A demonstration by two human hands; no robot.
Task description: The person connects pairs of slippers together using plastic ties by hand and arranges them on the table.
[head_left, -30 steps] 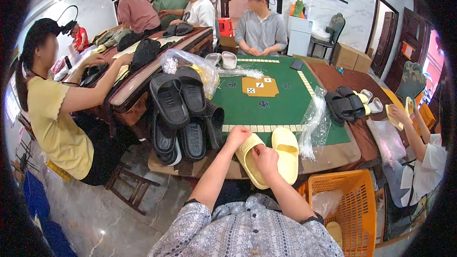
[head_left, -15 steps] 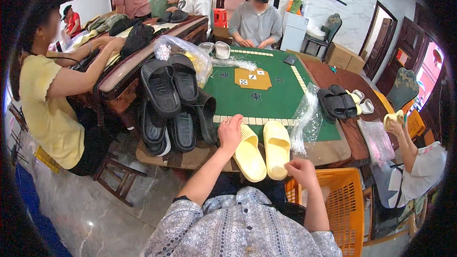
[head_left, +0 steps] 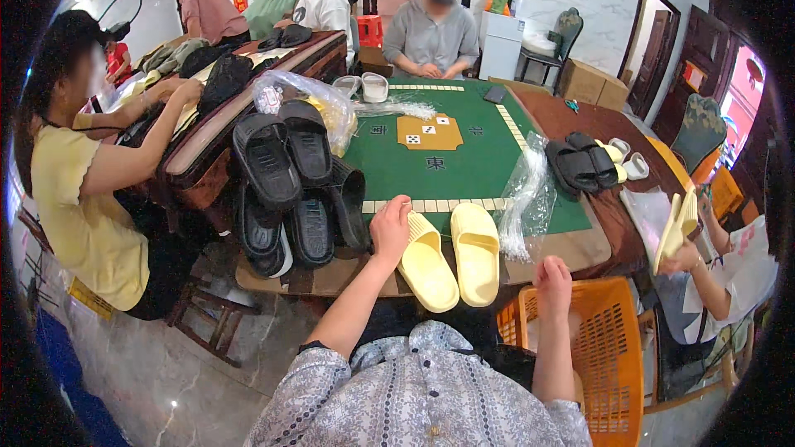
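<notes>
A pair of pale yellow slippers, a left slipper and a right slipper, lies side by side at the near table edge, toes pointing away from me. My left hand rests against the left slipper's outer side near its toe, fingers drawn together; what they hold, if anything, is hidden. Apart from the slippers, my right hand is raised over the table edge beside the orange basket. Its fingertips are pinched, and anything between them is too small to make out.
Black slippers are piled left of my hand. A clear bag of thin white strips lies right of the pair on the green table. More black slippers sit farther right. Co-workers sit around; one at right holds yellow slippers.
My right hand has moved up and right, away from the right slipper's heel. The left hand stays beside the left slipper. The co-worker at right has brought the yellow slippers lower and closer.
</notes>
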